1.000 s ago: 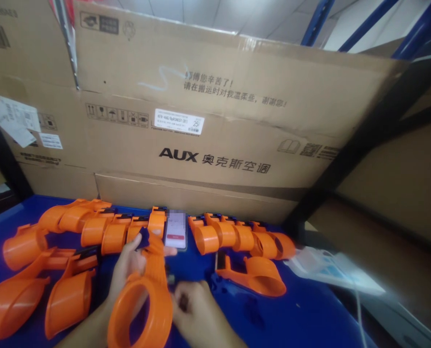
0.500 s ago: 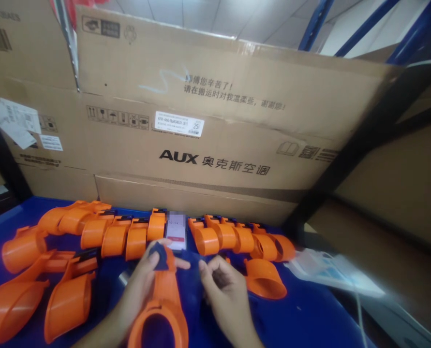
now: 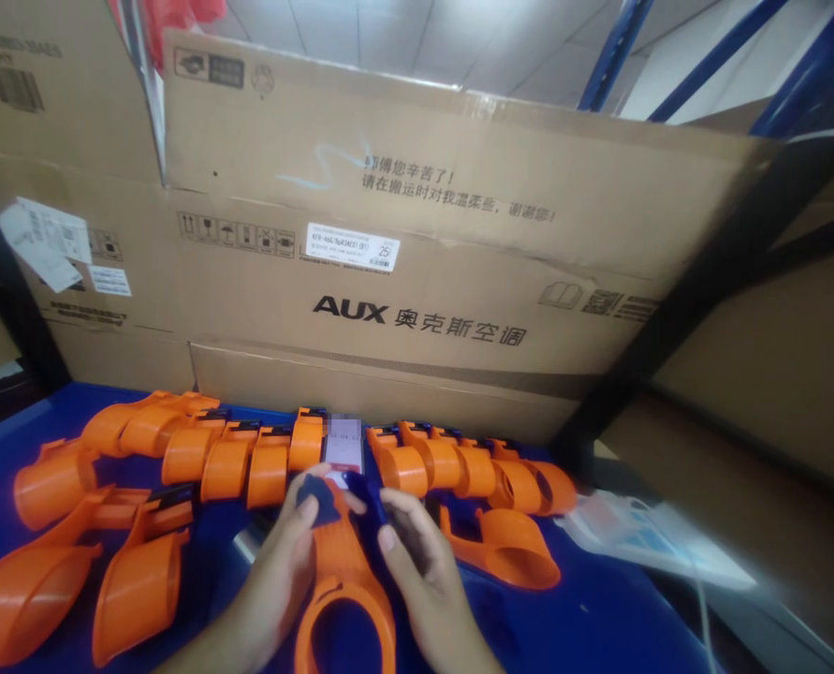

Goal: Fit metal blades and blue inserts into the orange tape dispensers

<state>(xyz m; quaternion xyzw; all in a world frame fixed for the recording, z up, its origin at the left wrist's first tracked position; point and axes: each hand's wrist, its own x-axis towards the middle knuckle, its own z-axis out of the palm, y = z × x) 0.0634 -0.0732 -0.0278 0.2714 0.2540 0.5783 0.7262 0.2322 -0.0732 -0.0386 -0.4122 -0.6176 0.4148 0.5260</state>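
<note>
Two hands on one orange dispenser frame [image 3: 343,585], low and centre over the blue table [image 3: 599,618]; its ring end points toward the wearer, its narrow neck away. A dark blue piece [image 3: 318,501] sits at the top of the neck.

Change: half a second ago the right hand [image 3: 417,562] hung apart from the frame, fingers curled around nothing visible. Now it is closed in against the neck's right side, thumb forward by the blue piece. The frame has also slid lower in view. Judgement: the blue part is being seated or pressed on, with both hands bracing.

Grip: left hand [image 3: 283,571] wrapped narrowly around the neck's left side, thumb tip on the blue piece. Right hand's fingers partly closed, touching frame and a blue edge; whether it pinches a separate small part, cannot tell.

Around: a phone [image 3: 343,447] propped just beyond the hands, between two rows of orange frames [image 3: 248,459]. More loose frames [image 3: 136,585] at left, one [image 3: 507,548] just right. Cardboard boxes [image 3: 417,281] behind; plastic bags [image 3: 655,543] far right.
</note>
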